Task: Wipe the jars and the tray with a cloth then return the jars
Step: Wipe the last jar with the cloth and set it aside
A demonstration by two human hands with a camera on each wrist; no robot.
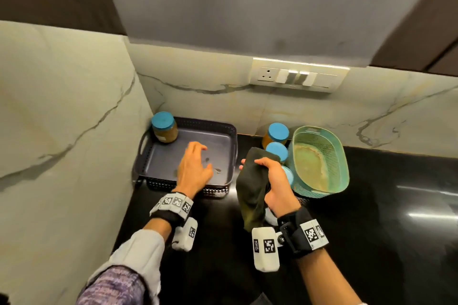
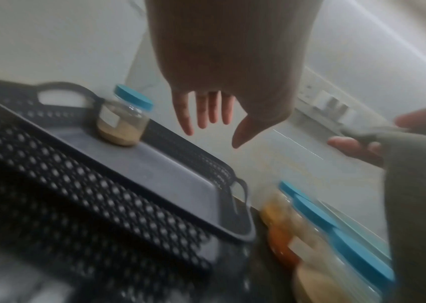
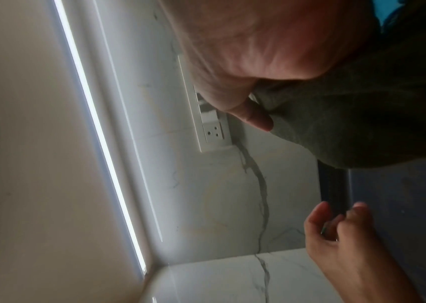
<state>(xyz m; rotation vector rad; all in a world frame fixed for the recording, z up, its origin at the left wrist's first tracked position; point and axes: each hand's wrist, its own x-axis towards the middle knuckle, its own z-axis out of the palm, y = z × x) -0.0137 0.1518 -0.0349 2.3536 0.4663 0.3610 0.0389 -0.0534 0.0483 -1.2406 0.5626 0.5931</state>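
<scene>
A dark grey tray (image 1: 223, 129) with perforated walls sits in the counter's left corner, small stains on its floor. One blue-lidded jar (image 1: 164, 127) stands in its far left corner, also seen as the jar (image 2: 124, 119) in the left wrist view. My left hand (image 1: 194, 163) hovers over the tray floor with fingers straight and loose, holding nothing. My right hand (image 1: 270, 176) grips a dark olive cloth (image 1: 251, 193) just right of the tray; the cloth (image 3: 362, 123) hangs from its fingers. Three more blue-lidded jars (image 1: 278, 132) stand on the counter behind the cloth.
A teal oval basket (image 1: 322, 156) lies right of the jars on the black counter (image 1: 371, 230). Marble walls close the left and back sides. A white switch panel (image 1: 297, 77) sits on the back wall, with a paper sheet above.
</scene>
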